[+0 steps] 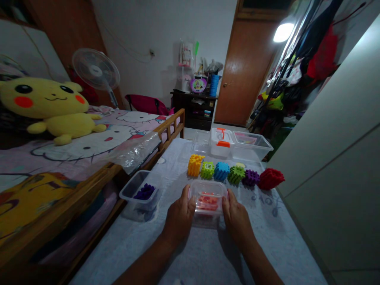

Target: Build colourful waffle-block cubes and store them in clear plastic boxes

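A small clear plastic box point(208, 189) with red pieces inside sits on the table in front of me. My left hand point(179, 215) grips its left side and my right hand point(236, 215) grips its right side, fingers curled on the walls. Just beyond the box stands a row of toothed block cubes: yellow point(195, 164), green point(207, 170), blue point(221, 171), another green point(236, 174), purple point(251, 177) and red point(270, 178).
Another clear box point(139, 194) holding purple pieces sits at the table's left edge by the wooden bed frame point(166, 128). Clear tubs and a lidded white container point(221, 142) stand at the far end. A white cabinet point(332, 158) runs along the right side.
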{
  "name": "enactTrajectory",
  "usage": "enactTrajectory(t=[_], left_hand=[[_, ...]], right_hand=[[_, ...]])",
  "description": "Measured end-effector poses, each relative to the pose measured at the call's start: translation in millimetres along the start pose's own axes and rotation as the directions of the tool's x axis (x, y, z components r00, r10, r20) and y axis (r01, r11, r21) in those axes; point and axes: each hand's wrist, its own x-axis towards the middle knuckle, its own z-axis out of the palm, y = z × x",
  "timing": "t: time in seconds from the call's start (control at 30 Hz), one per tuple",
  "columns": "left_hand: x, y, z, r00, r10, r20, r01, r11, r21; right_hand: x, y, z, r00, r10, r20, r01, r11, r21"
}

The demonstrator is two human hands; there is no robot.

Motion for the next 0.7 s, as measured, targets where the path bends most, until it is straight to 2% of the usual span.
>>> enactTrajectory(t=[0.13, 0.33, 0.57, 0.7], left_hand=[[-0.5, 5.5, 0.2, 1.0, -0.016, 0.027, 0.01, 0.978, 0.206], [0.7, 8.6, -3.0, 1.0, 0.011, -0.01, -0.008, 0.956, 0.292], [-0.4, 9.2, -2.6, 0.998, 0.009, -0.054, 0.002, 0.976, 0.216], [5.0, 7.1, -7.9, 0.998, -0.054, -0.038, 0.055, 0.998, 0.019]], right_hand=[[-1.0, -3.2, 1.1, 1.0, 0.0, 0.023, 0.004, 0.989, -0.149], [-3.0, -4.3, -0.6, 0.999, -0.048, 0.006, 0.048, 0.98, -0.195], [-2.8, -0.8, 0.1, 0.999, -0.036, -0.019, 0.034, 0.991, -0.126], [1.8, 2.0, -3.9, 0.999, 0.034, -0.002, -0.034, 0.991, 0.127]])
